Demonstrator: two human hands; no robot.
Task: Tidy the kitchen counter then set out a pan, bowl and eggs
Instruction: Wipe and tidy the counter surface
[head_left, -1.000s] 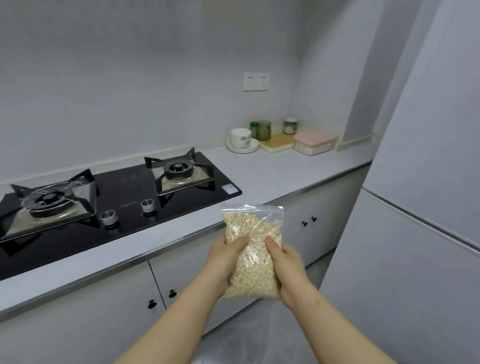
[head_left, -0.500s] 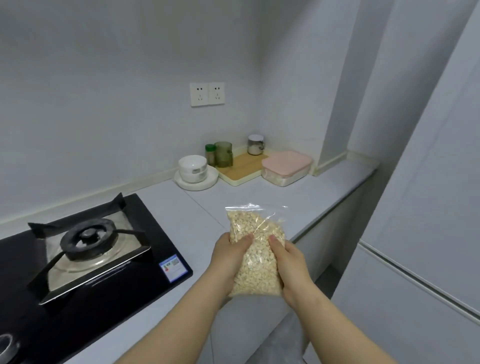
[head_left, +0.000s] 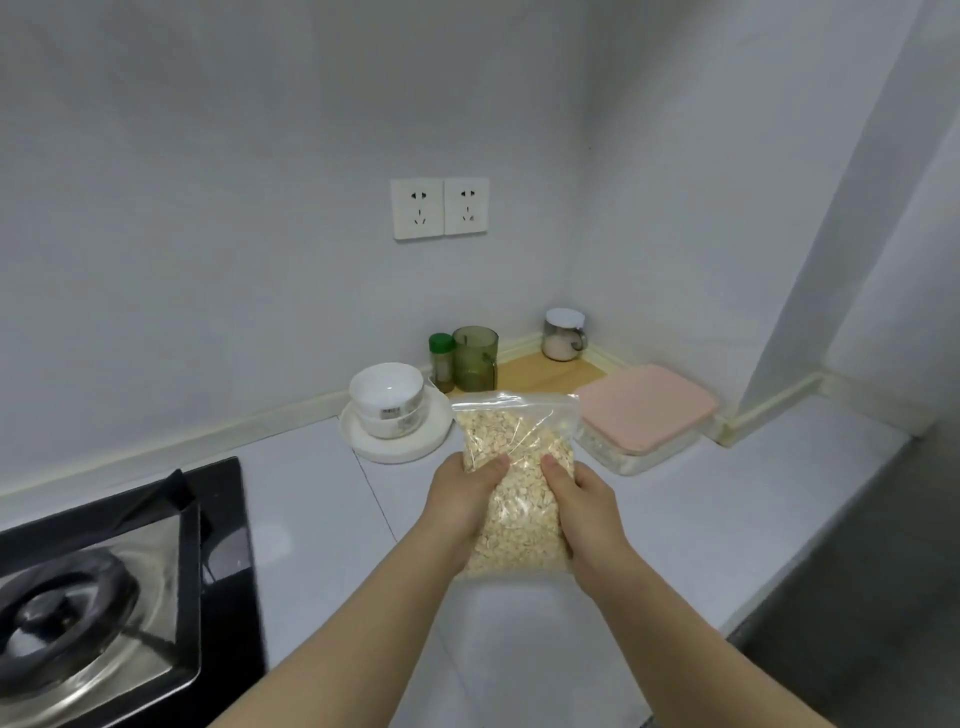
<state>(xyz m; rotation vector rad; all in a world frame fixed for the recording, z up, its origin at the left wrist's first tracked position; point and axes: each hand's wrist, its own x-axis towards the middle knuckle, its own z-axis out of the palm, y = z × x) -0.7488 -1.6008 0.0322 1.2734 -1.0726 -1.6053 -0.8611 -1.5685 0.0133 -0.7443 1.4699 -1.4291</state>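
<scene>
A clear zip bag of oat flakes (head_left: 519, 467) is held upright above the pale counter (head_left: 322, 519). My left hand (head_left: 462, 504) grips its left side and my right hand (head_left: 584, 509) grips its right side, thumbs pressing the front. Behind the bag, two stacked white bowls (head_left: 387, 397) sit on a white plate (head_left: 363, 441). No pan and no eggs are in view.
A wooden board (head_left: 545, 371) in the corner carries a green cup (head_left: 475, 358), a green-capped bottle (head_left: 441, 361) and a white-lidded jar (head_left: 563, 335). A pink-lidded box (head_left: 647, 410) lies to the right. A black gas hob (head_left: 104, 597) fills the lower left.
The view has moved closer to the counter corner and turned right. Both hands have carried the bag forward over the counter, toward the bowls and the pink-lidded box.
</scene>
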